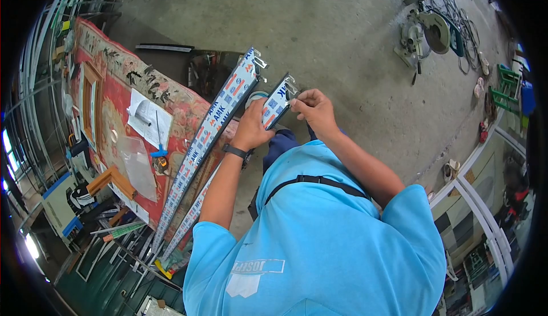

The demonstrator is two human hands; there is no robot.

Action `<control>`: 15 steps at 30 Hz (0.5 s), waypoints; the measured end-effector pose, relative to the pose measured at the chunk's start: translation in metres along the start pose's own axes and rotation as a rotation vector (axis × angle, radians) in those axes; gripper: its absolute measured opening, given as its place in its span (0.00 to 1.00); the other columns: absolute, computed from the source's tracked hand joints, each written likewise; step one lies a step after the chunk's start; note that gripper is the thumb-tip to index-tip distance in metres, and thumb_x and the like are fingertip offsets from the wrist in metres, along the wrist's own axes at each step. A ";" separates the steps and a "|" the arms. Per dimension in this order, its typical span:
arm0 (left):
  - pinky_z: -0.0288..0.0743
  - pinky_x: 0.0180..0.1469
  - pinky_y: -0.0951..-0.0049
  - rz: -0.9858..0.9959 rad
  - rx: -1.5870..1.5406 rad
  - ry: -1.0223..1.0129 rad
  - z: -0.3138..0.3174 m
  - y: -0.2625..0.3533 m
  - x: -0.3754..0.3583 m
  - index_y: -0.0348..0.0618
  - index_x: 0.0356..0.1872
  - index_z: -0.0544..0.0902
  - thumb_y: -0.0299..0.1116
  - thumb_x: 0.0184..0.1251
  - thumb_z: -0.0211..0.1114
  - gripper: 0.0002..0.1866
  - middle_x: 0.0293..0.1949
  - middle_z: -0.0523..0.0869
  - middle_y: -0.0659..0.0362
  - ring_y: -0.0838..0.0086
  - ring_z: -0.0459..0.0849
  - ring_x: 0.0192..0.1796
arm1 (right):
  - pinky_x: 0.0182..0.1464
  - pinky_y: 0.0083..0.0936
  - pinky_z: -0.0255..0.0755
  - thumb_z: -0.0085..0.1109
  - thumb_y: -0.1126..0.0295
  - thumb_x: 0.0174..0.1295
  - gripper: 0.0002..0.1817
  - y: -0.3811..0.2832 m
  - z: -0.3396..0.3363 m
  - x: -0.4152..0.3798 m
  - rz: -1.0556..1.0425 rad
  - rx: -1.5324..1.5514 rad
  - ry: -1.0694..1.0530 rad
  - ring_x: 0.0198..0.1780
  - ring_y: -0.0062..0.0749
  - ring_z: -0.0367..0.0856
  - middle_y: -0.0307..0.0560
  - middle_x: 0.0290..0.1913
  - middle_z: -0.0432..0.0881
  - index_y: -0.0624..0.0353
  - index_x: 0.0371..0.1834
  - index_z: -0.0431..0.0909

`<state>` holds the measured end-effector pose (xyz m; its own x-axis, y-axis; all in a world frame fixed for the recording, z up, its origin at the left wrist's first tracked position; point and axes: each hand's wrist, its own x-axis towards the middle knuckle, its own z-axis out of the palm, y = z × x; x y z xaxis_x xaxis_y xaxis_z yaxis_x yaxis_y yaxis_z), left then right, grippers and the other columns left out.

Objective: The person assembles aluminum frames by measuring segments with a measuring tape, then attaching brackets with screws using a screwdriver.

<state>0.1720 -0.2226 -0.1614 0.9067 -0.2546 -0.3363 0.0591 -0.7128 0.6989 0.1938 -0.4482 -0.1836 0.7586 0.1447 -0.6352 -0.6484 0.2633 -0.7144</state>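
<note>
My left hand [254, 127] is wrapped round an aluminium profile [278, 100] covered in printed protective film, close to its cut end. That profile runs back beneath my left forearm toward the table. Beside the cut end, my right hand [317, 111] is closed in a pinch, fingertips at the profile's edge; whatever they hold is too small to make out. A second, longer aluminium profile [214, 119] with the same film lies to the left, slanting across the table's edge, its open end showing hooked metal.
On the cloth-covered table [185, 102] lie a paper sheet [149, 119], a blue-handled screwdriver [159, 151], a tape measure [161, 164] and wooden frame pieces [91, 102]. A power saw [425, 33] stands on the floor at the right, near coiled cables [465, 25].
</note>
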 end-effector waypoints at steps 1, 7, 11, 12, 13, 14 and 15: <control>0.75 0.65 0.53 0.001 0.004 0.001 0.001 0.000 0.000 0.38 0.69 0.70 0.28 0.42 0.77 0.45 0.58 0.79 0.42 0.41 0.79 0.61 | 0.39 0.22 0.79 0.70 0.73 0.68 0.12 0.001 -0.002 0.000 0.001 0.014 -0.030 0.42 0.24 0.86 0.43 0.42 0.88 0.62 0.51 0.79; 0.74 0.65 0.51 -0.003 0.081 0.040 0.011 -0.002 -0.001 0.40 0.69 0.70 0.27 0.42 0.77 0.45 0.59 0.78 0.43 0.42 0.78 0.63 | 0.48 0.22 0.74 0.61 0.74 0.75 0.12 0.004 -0.010 -0.007 0.053 -0.021 -0.128 0.51 0.21 0.81 0.39 0.49 0.85 0.58 0.58 0.76; 0.73 0.65 0.49 0.013 0.189 0.130 0.019 0.005 -0.008 0.41 0.69 0.71 0.28 0.43 0.79 0.45 0.64 0.76 0.45 0.43 0.76 0.65 | 0.50 0.22 0.71 0.60 0.74 0.75 0.13 0.008 -0.022 -0.010 0.055 -0.057 -0.197 0.52 0.21 0.78 0.38 0.51 0.83 0.57 0.60 0.75; 0.74 0.63 0.51 0.072 0.202 0.216 0.015 0.019 -0.008 0.40 0.67 0.73 0.29 0.48 0.78 0.40 0.62 0.78 0.45 0.45 0.78 0.63 | 0.51 0.22 0.71 0.60 0.74 0.75 0.13 0.009 -0.026 -0.011 0.030 -0.057 -0.232 0.52 0.21 0.78 0.38 0.51 0.83 0.57 0.59 0.75; 0.75 0.61 0.53 0.129 0.214 0.301 0.010 0.035 -0.010 0.40 0.66 0.75 0.29 0.53 0.77 0.36 0.60 0.80 0.46 0.48 0.80 0.60 | 0.51 0.22 0.71 0.60 0.74 0.75 0.12 0.009 -0.030 -0.012 0.006 -0.058 -0.266 0.52 0.21 0.78 0.37 0.51 0.83 0.57 0.59 0.75; 0.76 0.60 0.55 0.184 0.227 0.384 0.008 0.047 -0.012 0.39 0.64 0.76 0.30 0.57 0.76 0.32 0.58 0.82 0.46 0.50 0.82 0.58 | 0.51 0.21 0.71 0.60 0.74 0.75 0.12 0.009 -0.031 -0.015 -0.015 -0.056 -0.300 0.51 0.20 0.78 0.37 0.51 0.83 0.57 0.59 0.75; 0.77 0.56 0.58 0.085 0.005 0.298 0.010 0.051 -0.016 0.39 0.61 0.79 0.31 0.63 0.74 0.26 0.55 0.84 0.48 0.54 0.83 0.54 | 0.52 0.22 0.72 0.60 0.74 0.75 0.12 0.009 -0.031 -0.018 -0.016 -0.024 -0.330 0.52 0.21 0.78 0.37 0.51 0.83 0.57 0.58 0.75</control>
<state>0.1561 -0.2612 -0.1266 0.9908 -0.1109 -0.0769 -0.0230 -0.7004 0.7133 0.1724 -0.4783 -0.1875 0.7463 0.4426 -0.4970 -0.6342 0.2465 -0.7328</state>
